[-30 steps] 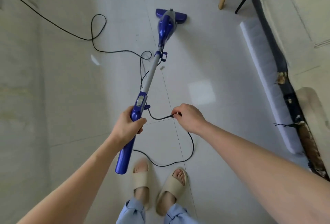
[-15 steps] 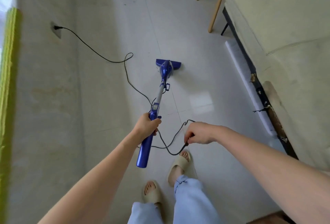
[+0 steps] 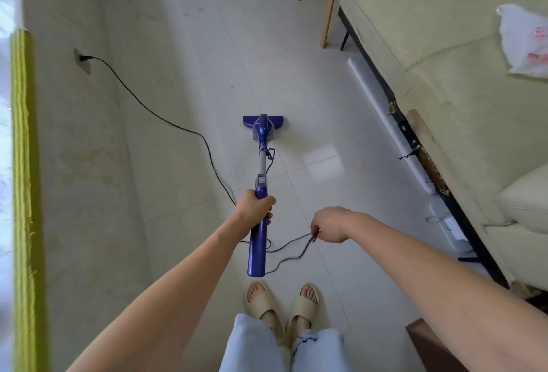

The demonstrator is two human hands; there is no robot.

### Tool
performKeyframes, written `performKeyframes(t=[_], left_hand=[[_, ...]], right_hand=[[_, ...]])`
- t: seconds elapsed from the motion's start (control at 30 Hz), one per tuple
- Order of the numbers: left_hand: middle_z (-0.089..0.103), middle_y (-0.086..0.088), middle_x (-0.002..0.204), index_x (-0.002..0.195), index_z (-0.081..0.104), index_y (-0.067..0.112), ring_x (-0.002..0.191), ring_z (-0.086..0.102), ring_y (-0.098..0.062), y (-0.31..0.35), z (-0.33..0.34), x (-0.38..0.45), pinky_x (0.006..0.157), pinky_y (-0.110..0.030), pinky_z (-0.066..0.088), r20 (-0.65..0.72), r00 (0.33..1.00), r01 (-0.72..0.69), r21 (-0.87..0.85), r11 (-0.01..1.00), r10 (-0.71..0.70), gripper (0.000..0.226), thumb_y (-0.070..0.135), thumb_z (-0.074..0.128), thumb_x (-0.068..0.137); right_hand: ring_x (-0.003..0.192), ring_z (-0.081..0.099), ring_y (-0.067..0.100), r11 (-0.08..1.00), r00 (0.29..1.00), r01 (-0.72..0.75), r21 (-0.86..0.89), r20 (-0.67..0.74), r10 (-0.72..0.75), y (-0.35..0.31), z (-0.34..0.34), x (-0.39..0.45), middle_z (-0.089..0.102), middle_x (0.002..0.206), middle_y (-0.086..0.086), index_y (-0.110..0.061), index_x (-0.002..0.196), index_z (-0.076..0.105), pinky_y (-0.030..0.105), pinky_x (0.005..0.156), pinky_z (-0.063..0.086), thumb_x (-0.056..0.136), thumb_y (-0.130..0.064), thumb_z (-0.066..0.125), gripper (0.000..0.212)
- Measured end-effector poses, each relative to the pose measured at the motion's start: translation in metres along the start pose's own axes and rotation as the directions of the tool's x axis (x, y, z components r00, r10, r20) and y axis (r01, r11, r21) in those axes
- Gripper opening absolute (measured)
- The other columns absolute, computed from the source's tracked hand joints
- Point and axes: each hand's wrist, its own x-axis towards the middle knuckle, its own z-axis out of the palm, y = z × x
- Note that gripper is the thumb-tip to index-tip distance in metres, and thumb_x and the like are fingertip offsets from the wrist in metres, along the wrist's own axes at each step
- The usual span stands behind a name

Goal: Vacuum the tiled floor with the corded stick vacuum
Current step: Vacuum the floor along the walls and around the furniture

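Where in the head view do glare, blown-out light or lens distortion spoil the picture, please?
Head view: a bright square of glare sits on the floor right of the vacuum; the far left edge is blown out white beside the green strip; wide-angle distortion bends the wall, the sofa and both forearms; the cord by the right hand is slightly soft.
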Motion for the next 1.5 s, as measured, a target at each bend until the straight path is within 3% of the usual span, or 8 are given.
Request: performKeyframes(t=[0.1,0.27,0.5,0.63,0.8,0.97,1.2,1.5], left_hand=[[0.054,-0.004,0.068,0.092,0.051,0.003,0.054,0.054,-0.015,-0.001,0.0,0.006,0.052,-0.027,0.05,-0.006,1.0,0.001,-0.008,1.0,-0.001,0.011,0.011,0.058,0.089],[0.056,-0.005,0.073,0.094,0.052,0.004,0.058,0.055,-0.016,0.001,0.005,0.011,0.057,-0.028,0.054,0.068,0.996,0.053,-0.049,0.997,-0.05,0.012,0.013,0.06,0.09],[0.059,-0.007,0.076,0.089,0.055,0.003,0.063,0.057,-0.018,0.014,0.015,0.013,0.065,-0.031,0.055,0.091,0.988,0.132,-0.132,0.982,-0.121,0.012,0.012,0.063,0.09],[0.057,-0.007,0.075,0.087,0.052,0.003,0.064,0.055,-0.017,0.039,0.021,0.009,0.07,-0.032,0.055,0.112,0.984,0.158,-0.172,0.972,-0.141,0.012,0.009,0.062,0.091],[0.053,-0.008,0.07,0.078,0.049,0.004,0.06,0.052,-0.016,0.072,0.036,0.005,0.063,-0.028,0.051,0.113,0.983,0.168,-0.247,0.954,-0.144,0.017,0.004,0.058,0.092],[0.052,-0.008,0.067,0.076,0.048,0.004,0.057,0.049,-0.017,0.104,0.054,0.008,0.058,-0.026,0.048,0.035,0.988,0.155,-0.348,0.925,-0.152,0.019,0.005,0.057,0.093],[0.047,-0.003,0.042,0.073,0.046,0.007,0.048,0.042,-0.018,0.126,0.116,-0.014,0.052,-0.027,0.041,-0.036,0.983,0.121,-0.615,0.779,-0.18,0.019,0.006,0.049,0.092],[0.046,-0.006,0.057,0.072,0.047,0.006,0.05,0.042,-0.017,0.122,0.187,-0.062,0.054,-0.028,0.042,-0.069,0.968,0.147,-0.623,0.768,-0.241,0.019,0.002,0.047,0.091]], right_hand=[[0.118,0.05,0.028,0.994,0.985,-0.093,0.057,-0.142,0.1,0.011,0.015,0.006,0.049,0.132,0.007,-0.016,0.134,0.051,0.033,0.093,0.042,0.091,-0.008,0.044,0.044],[0.095,0.058,0.021,0.833,0.98,-0.024,0.552,-0.153,0.129,0.002,0.016,-0.002,0.062,0.115,0.007,-0.01,0.117,0.062,0.023,0.069,0.045,0.094,-0.014,0.049,0.027],[0.109,0.064,0.015,0.207,0.968,0.039,0.978,0.014,-0.251,-0.048,0.005,-0.049,0.065,0.119,0.008,-0.016,0.126,0.051,0.031,0.093,0.051,0.083,-0.013,0.071,0.047],[0.102,0.066,0.02,-0.057,0.998,0.049,0.997,-0.051,-0.041,-0.062,0.006,-0.058,0.065,0.114,0.009,-0.012,0.12,0.052,0.034,0.09,0.055,0.082,-0.011,0.074,0.044],[0.061,0.049,0.02,-0.284,0.991,0.014,0.959,0.025,0.134,-0.073,-0.016,-0.057,0.048,0.083,0.012,-0.004,0.093,0.052,0.026,0.058,0.053,0.083,0.003,0.059,0.014],[0.05,0.046,0.015,-0.061,0.962,0.013,0.998,0.004,0.273,-0.047,-0.044,-0.054,0.051,0.071,0.007,-0.006,0.102,0.055,0.019,0.039,0.042,0.083,-0.005,0.059,0.019],[0.047,0.048,0.019,0.564,0.905,0.047,0.825,-0.273,0.325,0.029,-0.055,-0.096,0.05,0.064,0.005,-0.01,0.08,0.044,0.024,0.042,0.041,0.078,0.0,0.05,0.011],[0.048,0.047,0.016,0.428,0.975,0.066,0.902,-0.15,0.165,0.081,-0.017,-0.157,0.053,0.076,0.008,-0.009,0.1,0.046,0.019,0.038,0.041,0.083,0.0,0.046,0.019]])
